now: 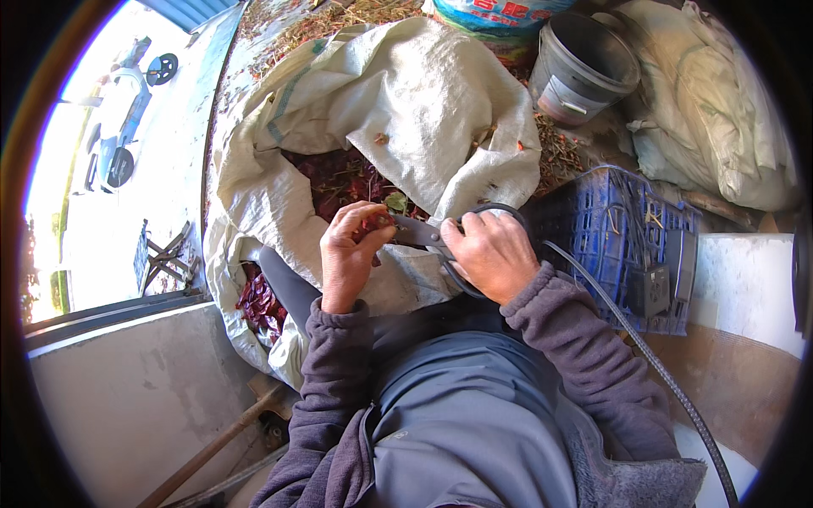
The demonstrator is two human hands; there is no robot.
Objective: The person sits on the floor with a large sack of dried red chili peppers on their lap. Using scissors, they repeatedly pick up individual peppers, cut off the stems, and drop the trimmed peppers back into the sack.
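My left hand [350, 251] pinches dried red chili peppers [376, 223] between thumb and fingers. My right hand [492, 254] grips a pair of scissors [416, 233] by the black handles. Their metal blades point left and reach the peppers at my left fingertips; the tips are partly hidden there. Both hands are over the mouth of a white woven sack [419, 95], its rim folded and rumpled. Inside lie dark red peppers with stalks [324, 184] and a green leaf [396, 202]. More dark red peppers [262, 303] show in white sacking beside my left leg.
On the right stands a blue plastic crate [600, 219], with a grey bucket [584, 70] and piled pale sacks [711, 108] beyond. A braided cable [648, 355] curves past my right sleeve. At left are a folding stool [166, 257], a wooden handle [209, 441] and a scooter [120, 120].
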